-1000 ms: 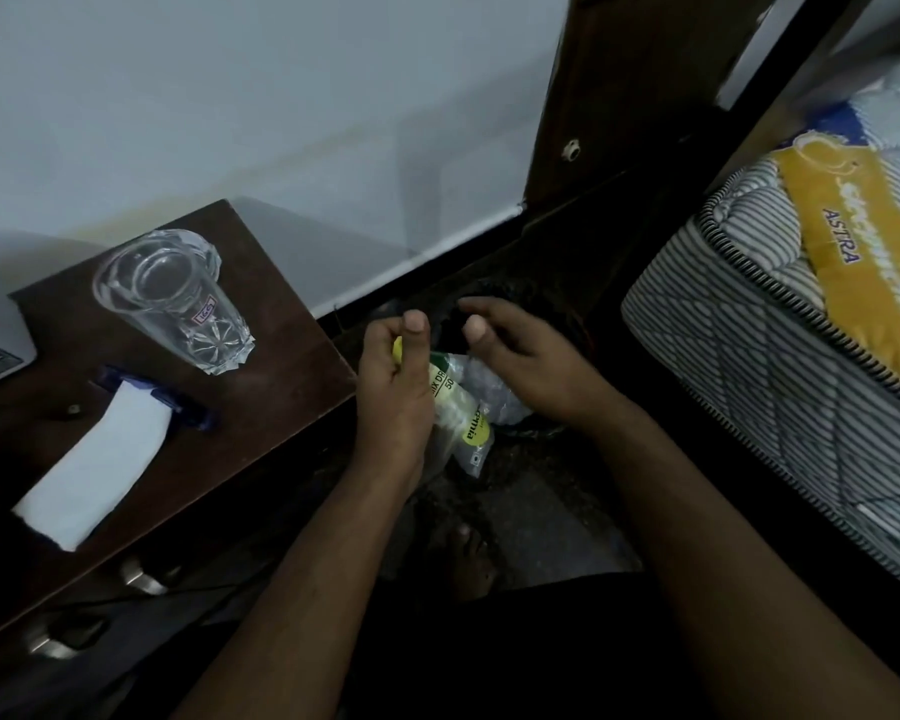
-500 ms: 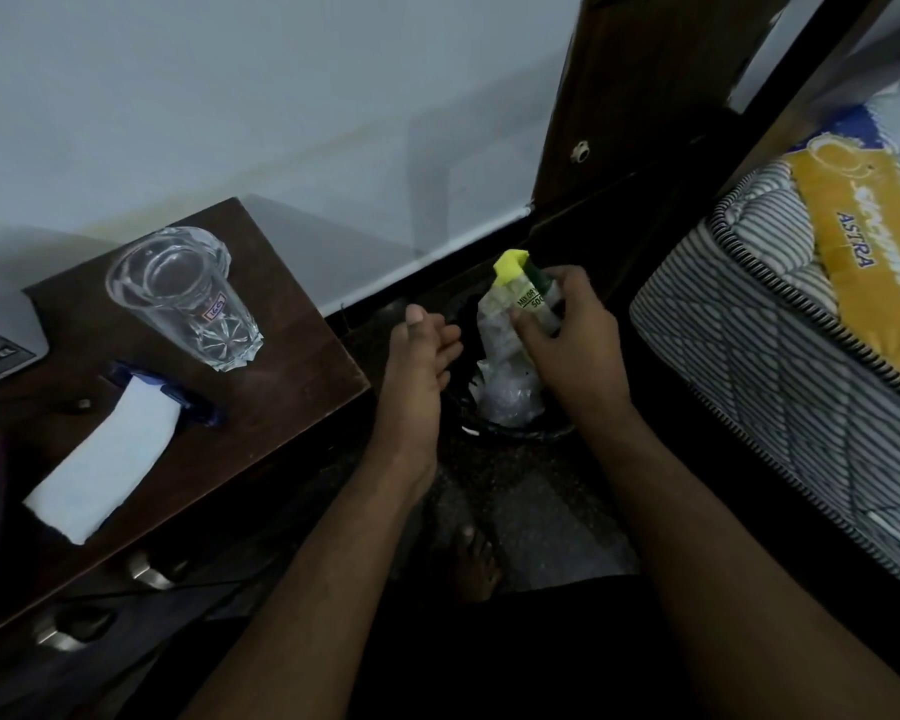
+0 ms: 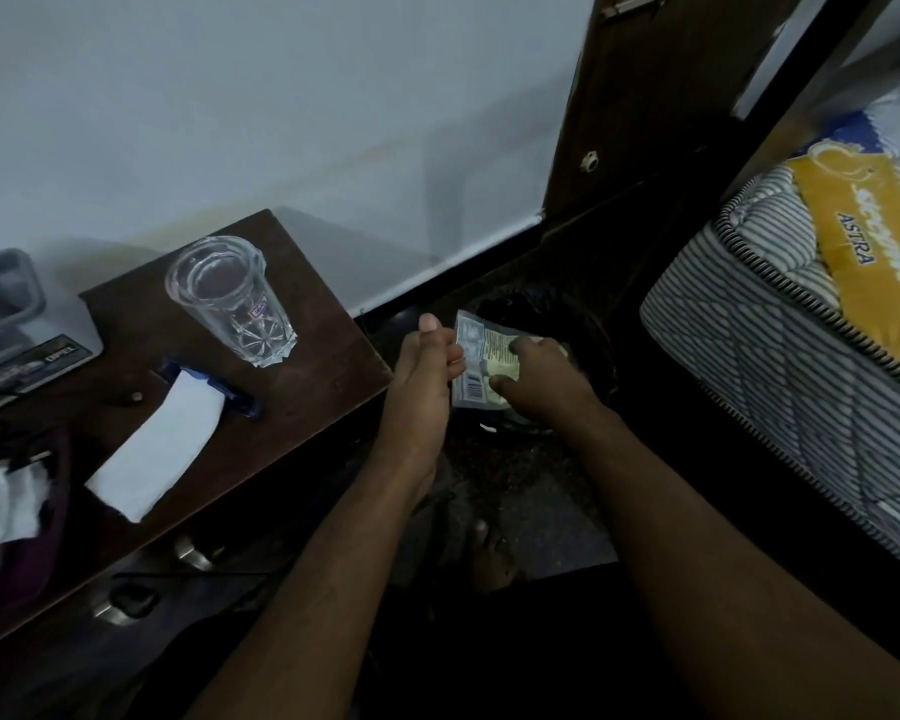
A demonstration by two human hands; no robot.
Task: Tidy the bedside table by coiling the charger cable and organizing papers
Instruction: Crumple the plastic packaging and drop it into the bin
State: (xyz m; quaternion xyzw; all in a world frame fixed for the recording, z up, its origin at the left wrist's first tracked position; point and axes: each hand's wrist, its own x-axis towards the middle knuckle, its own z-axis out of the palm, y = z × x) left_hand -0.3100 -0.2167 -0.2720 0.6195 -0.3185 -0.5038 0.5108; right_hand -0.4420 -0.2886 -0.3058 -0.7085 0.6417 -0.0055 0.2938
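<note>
Both hands meet over a dark bin (image 3: 601, 350) on the floor, between the bedside table and the bed. My right hand (image 3: 539, 379) grips a crumpled plastic wrapper (image 3: 476, 363) with a barcode and yellow-green print. My left hand (image 3: 427, 363) pinches the wrapper's left edge with thumb raised. On the dark wooden bedside table (image 3: 313, 324) lies a folded white paper (image 3: 159, 449), its far end over a blue object (image 3: 232, 394). More white paper (image 3: 1, 498) lies at the table's left edge. No charger cable can be made out.
An empty drinking glass (image 3: 230, 298) stands on the table's far corner. A grey tray (image 3: 4, 293) and a dark printed card (image 3: 27, 363) sit at the far left. A striped mattress (image 3: 780, 350) with a yellow label borders the right. My bare foot (image 3: 487, 556) rests on the floor below the hands.
The right hand brought the wrapper down from its raised position over the bin toward the left hand. The left hand, open half a second ago, now pinches the wrapper's edge.
</note>
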